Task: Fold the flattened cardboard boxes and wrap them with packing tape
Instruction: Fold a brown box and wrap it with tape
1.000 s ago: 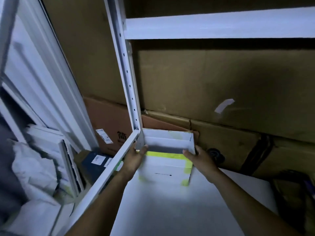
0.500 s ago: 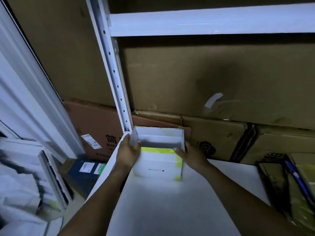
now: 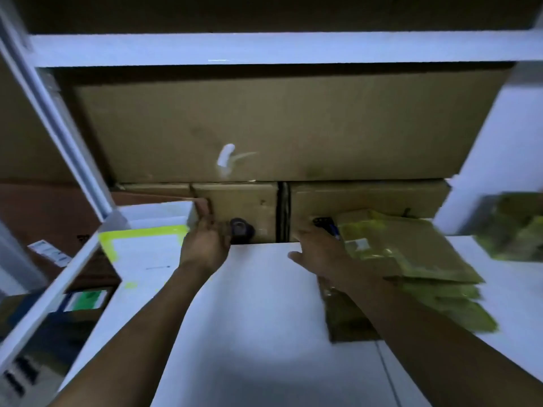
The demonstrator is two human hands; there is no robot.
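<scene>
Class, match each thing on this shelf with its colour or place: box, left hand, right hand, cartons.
Things:
1. box
2. left hand
3. right hand
4. cartons

Colour or place:
A. brown, at the back of the shelf
B. at the left edge of the yellow-green stack
C. white, edged with yellow tape
D. at the box's right wall

Pairs: 1-C, 2-D, 3-B, 4-A
</scene>
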